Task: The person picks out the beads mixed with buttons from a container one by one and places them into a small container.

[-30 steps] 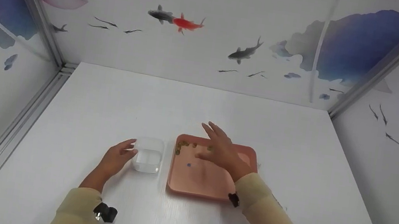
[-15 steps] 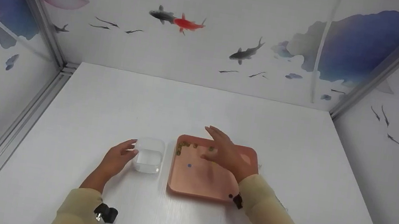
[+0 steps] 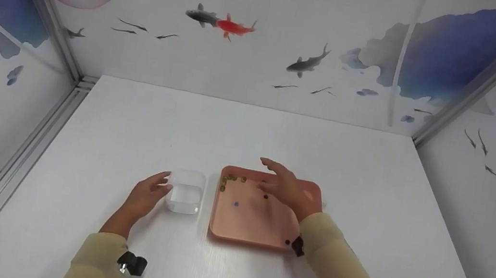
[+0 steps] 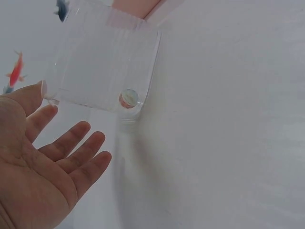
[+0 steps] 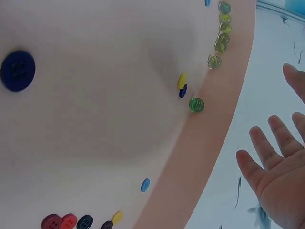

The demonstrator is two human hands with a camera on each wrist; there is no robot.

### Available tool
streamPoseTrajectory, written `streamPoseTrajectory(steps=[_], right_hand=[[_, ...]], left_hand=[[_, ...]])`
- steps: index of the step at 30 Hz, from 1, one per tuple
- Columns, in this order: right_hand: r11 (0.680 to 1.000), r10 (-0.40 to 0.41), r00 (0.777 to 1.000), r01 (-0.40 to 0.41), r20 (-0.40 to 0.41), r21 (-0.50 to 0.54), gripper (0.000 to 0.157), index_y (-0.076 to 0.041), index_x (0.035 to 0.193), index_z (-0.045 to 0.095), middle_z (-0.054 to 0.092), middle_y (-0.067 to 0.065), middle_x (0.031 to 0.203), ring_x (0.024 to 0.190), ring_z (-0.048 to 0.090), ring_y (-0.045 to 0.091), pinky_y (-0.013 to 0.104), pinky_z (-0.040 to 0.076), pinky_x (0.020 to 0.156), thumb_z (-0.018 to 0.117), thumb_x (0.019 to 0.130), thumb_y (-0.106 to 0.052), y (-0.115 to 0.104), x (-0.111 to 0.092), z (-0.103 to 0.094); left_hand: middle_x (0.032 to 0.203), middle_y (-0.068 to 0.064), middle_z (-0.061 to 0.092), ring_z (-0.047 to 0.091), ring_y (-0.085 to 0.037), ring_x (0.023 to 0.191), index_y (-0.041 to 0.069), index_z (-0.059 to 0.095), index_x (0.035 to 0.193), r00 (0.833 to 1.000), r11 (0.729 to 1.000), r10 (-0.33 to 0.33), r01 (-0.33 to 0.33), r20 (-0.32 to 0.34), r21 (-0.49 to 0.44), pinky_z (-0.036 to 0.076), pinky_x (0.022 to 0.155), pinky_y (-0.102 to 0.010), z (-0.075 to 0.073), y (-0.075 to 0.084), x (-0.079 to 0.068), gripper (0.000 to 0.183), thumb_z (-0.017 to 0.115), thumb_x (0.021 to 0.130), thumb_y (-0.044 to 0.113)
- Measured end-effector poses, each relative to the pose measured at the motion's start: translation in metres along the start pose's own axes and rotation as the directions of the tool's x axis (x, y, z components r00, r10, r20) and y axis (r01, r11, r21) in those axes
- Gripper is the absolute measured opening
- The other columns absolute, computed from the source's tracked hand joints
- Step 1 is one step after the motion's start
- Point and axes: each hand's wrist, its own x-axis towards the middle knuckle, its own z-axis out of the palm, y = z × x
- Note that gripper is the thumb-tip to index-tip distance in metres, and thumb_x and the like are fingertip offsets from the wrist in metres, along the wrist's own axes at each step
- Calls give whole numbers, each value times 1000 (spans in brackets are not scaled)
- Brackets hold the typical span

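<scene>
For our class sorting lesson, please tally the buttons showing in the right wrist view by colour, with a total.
Yellow buttons: 2
Light blue buttons: 2 (one cut off)
Red or dark red buttons: 2
Dark blue to blackish buttons: 4
Total: 10

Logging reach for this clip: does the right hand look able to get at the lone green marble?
Probably yes: the right hand hovers over the tray, fingers spread and seemingly empty, and the right wrist view shows nothing covering the green marble.
</scene>
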Motion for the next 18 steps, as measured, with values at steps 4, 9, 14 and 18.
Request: streamPoseTrajectory(steps=[4, 9, 14, 18], right_hand=[[1000, -2, 1000, 2, -7, 20, 59, -20, 144, 47, 47, 6, 146, 135, 42, 27, 45, 41, 105, 69, 90, -16, 2, 4, 1], [999, -40, 999, 40, -14, -26, 53, -13, 141, 51, 52, 9, 141, 132, 46, 28, 44, 44, 103, 69, 91, -15, 6, 11, 1], [997, 76, 997, -77, 11, 26, 49, -17, 139, 54, 53, 4, 140, 133, 44, 25, 44, 39, 107, 68, 91, -20, 9, 12, -1], [989, 146, 989, -146, 13, -3, 47, -18, 138, 55, 55, 5, 136, 128, 47, 25, 45, 40, 105, 67, 92, -20, 10, 14, -1]], left_hand=[[145, -21, 44, 42, -39, 133, 10, 39, 148, 1000, 1000, 3, -3, 5, 6, 38, 106, -53, 0, 0, 0, 52, 52, 100, 27], [144, -21, 44, 42, -40, 132, 10, 39, 148, 1000, 1000, 20, -20, 12, 17, 39, 105, -53, -1, 0, 0, 51, 51, 101, 25], [144, -21, 45, 43, -39, 132, 10, 39, 148, 999, 999, 27, -28, 18, 21, 39, 104, -53, -1, -1, 1, 50, 51, 101, 25], [145, -21, 44, 42, -39, 132, 10, 39, 148, 1000, 1000, 23, -23, 17, 21, 39, 105, -53, -1, -1, 2, 51, 51, 101, 25]])
